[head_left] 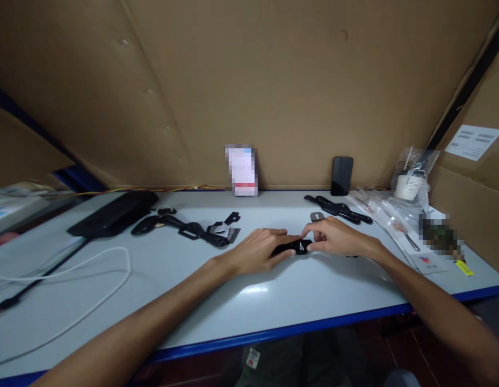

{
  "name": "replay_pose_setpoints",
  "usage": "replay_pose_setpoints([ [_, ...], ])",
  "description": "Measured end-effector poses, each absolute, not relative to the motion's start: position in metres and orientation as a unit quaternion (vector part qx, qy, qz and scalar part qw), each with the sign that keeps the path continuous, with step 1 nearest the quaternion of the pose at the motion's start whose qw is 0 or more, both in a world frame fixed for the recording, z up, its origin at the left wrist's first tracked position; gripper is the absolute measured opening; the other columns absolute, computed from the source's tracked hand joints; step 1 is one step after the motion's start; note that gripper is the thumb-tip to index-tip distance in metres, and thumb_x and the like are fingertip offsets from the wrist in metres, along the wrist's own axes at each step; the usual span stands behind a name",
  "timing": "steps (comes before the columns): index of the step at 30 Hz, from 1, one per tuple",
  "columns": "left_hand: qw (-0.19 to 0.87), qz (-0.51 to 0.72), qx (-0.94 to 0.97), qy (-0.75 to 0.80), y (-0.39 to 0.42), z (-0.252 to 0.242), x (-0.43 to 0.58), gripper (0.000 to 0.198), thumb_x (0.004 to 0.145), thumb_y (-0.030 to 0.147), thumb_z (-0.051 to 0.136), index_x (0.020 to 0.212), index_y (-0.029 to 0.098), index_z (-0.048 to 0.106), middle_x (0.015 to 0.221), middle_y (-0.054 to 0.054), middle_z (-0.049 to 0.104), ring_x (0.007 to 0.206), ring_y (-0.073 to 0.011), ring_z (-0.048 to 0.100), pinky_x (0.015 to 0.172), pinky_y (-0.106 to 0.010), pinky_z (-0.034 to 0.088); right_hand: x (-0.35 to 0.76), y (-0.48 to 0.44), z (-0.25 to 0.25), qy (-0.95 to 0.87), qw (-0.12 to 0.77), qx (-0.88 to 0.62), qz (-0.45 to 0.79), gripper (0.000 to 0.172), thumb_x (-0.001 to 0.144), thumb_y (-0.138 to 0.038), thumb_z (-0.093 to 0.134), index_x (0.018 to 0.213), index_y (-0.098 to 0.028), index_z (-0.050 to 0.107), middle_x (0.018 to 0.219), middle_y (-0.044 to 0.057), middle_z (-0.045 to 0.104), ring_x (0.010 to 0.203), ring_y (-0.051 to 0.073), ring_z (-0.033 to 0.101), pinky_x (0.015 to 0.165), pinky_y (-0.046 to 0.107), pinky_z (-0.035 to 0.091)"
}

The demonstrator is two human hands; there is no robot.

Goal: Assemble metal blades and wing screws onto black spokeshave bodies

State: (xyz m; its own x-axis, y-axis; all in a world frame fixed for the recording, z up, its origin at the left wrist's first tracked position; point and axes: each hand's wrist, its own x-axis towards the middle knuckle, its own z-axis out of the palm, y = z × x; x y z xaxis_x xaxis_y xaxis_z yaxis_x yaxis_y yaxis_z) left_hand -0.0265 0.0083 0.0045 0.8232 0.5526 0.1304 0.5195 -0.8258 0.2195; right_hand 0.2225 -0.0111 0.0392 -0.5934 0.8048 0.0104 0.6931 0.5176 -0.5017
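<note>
A black spokeshave [301, 247] lies low over the middle of the table, partly covered by my fingers. My left hand [260, 248] is closed around its left side, thumb along the near edge. At the other side, my right hand [327, 236] has its thumb and forefinger on the body near the bright metal part in the middle. Just behind the right fingers is a flat grey slotted blade [317, 216]. To the left lies another spokeshave [190, 230], with small black and grey metal parts [229, 223] beside it.
More black spokeshaves [338, 208] lie at the back right, beside plastic-wrapped items [388, 217]. A phone [341, 176] leans on the cardboard wall, and a bagged cup [409, 185] stands right. A black case [114, 212] and white cable [112, 293] occupy the left.
</note>
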Motion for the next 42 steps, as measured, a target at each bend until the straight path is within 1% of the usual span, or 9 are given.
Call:
replay_pose_setpoints([
  [6,0.088,0.111,0.944,0.298,0.008,0.001,-0.024,0.047,0.104,0.055,0.048,0.126,0.021,0.072,0.089,-0.007,0.068,0.073,-0.0227,0.065,0.065,-0.033,0.045,0.214,-0.013,0.031,-0.868,0.171,-0.406,0.230,0.005,0.090,-0.022,0.073,0.087,-0.021,0.076,0.067,-0.003,0.060,0.065,0.014,0.051,0.065,0.028,0.034],
  [13,0.096,0.109,0.939,0.312,0.008,0.000,-0.024,0.040,0.102,0.052,0.055,0.120,0.021,0.073,0.093,-0.007,0.070,0.077,-0.0233,0.067,0.067,-0.033,0.047,0.192,-0.022,0.021,-0.834,0.189,-0.481,0.192,0.038,0.097,-0.030,0.064,0.061,-0.019,0.064,0.056,-0.003,0.050,0.056,0.012,0.037,0.059,0.031,0.027],
  [17,0.085,0.098,0.941,0.313,0.008,0.000,-0.023,0.040,0.101,0.051,0.057,0.123,0.021,0.072,0.092,-0.007,0.070,0.076,-0.0228,0.066,0.067,-0.032,0.046,0.205,-0.016,0.032,-0.837,0.194,-0.438,0.263,0.009,0.092,-0.024,0.069,0.088,-0.018,0.075,0.063,-0.004,0.055,0.060,0.012,0.046,0.062,0.029,0.032],
  [19,0.084,0.093,0.941,0.315,0.008,0.000,-0.023,0.040,0.101,0.051,0.058,0.125,0.021,0.071,0.092,-0.007,0.070,0.076,-0.0230,0.067,0.067,-0.033,0.046,0.212,-0.013,0.036,-0.847,0.175,-0.414,0.285,0.012,0.088,-0.021,0.073,0.100,-0.020,0.075,0.067,-0.005,0.057,0.063,0.013,0.050,0.064,0.028,0.034],
  [23,0.088,0.088,0.940,0.319,0.008,0.001,-0.023,0.040,0.101,0.051,0.058,0.126,0.022,0.071,0.098,-0.007,0.071,0.081,-0.0242,0.068,0.069,-0.033,0.047,0.211,-0.014,0.032,-0.845,0.165,-0.424,0.279,0.003,0.086,-0.017,0.072,0.085,-0.020,0.072,0.064,-0.005,0.057,0.062,0.012,0.051,0.062,0.028,0.034],
  [30,0.095,0.099,0.940,0.314,0.007,0.001,-0.023,0.041,0.102,0.051,0.056,0.125,0.021,0.070,0.097,-0.007,0.072,0.080,-0.0235,0.068,0.068,-0.033,0.045,0.199,-0.015,0.018,-0.842,0.196,-0.447,0.231,0.045,0.095,-0.030,0.065,0.055,-0.020,0.046,0.053,-0.005,0.040,0.054,0.011,0.034,0.057,0.032,0.024],
  [35,0.080,0.084,0.940,0.322,0.009,0.000,-0.023,0.040,0.102,0.051,0.056,0.123,0.021,0.072,0.094,-0.007,0.070,0.077,-0.0228,0.066,0.067,-0.032,0.044,0.216,0.004,0.015,-0.808,0.210,-0.370,0.407,0.015,0.089,-0.033,0.070,0.088,-0.018,0.068,0.059,-0.007,0.052,0.056,0.011,0.043,0.056,0.027,0.030],
  [37,0.083,0.084,0.940,0.321,0.009,0.000,-0.023,0.041,0.102,0.051,0.056,0.124,0.021,0.072,0.094,-0.007,0.069,0.076,-0.0224,0.065,0.066,-0.032,0.044,0.223,0.011,0.015,-0.803,0.202,-0.335,0.450,0.026,0.082,-0.034,0.076,0.103,-0.018,0.072,0.065,-0.006,0.058,0.060,0.012,0.048,0.057,0.026,0.034],
  [42,0.093,0.093,0.939,0.319,0.007,0.001,-0.023,0.042,0.101,0.053,0.055,0.123,0.021,0.073,0.091,-0.007,0.069,0.073,-0.0220,0.064,0.065,-0.032,0.043,0.225,0.015,0.015,-0.797,0.199,-0.318,0.473,0.027,0.078,-0.036,0.080,0.097,-0.018,0.075,0.065,-0.005,0.059,0.061,0.012,0.050,0.058,0.027,0.034],
])
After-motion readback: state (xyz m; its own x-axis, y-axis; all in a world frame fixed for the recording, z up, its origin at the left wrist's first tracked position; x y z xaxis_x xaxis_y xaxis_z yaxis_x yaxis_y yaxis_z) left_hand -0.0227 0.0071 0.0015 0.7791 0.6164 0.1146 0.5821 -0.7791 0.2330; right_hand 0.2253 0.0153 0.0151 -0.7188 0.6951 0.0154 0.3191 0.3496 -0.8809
